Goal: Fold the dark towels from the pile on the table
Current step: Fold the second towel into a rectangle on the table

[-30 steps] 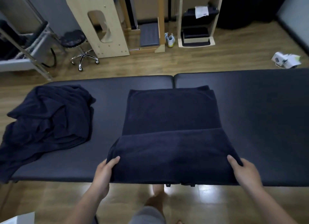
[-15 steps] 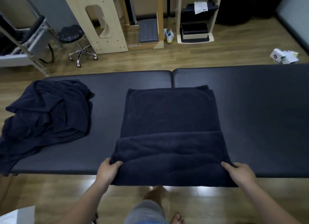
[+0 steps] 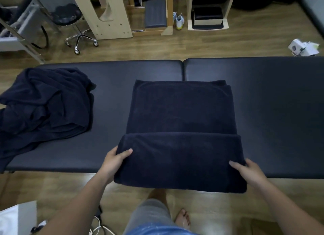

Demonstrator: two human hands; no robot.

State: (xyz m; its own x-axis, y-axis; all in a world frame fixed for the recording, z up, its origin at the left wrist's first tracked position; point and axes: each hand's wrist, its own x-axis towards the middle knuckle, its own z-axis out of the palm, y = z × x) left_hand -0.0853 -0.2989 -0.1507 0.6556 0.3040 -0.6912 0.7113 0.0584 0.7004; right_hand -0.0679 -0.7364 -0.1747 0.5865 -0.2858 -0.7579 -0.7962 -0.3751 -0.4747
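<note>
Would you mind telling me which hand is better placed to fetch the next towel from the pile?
Probably the left hand: it grips the left edge of the folded towel, on the side where the pile lies. The right hand holds the opposite edge.

Wood-plank floor, warm tone, glare patch on near side of black padded counter. Beyond counter, far left: grey metal frame, black rolling stool on chrome base. Beyond counter, centre: pale plywood panel with cutout, grey-padded step, pair of light shoes, open wooden shelf unit. Beyond counter's right end: white box on floor.
</note>
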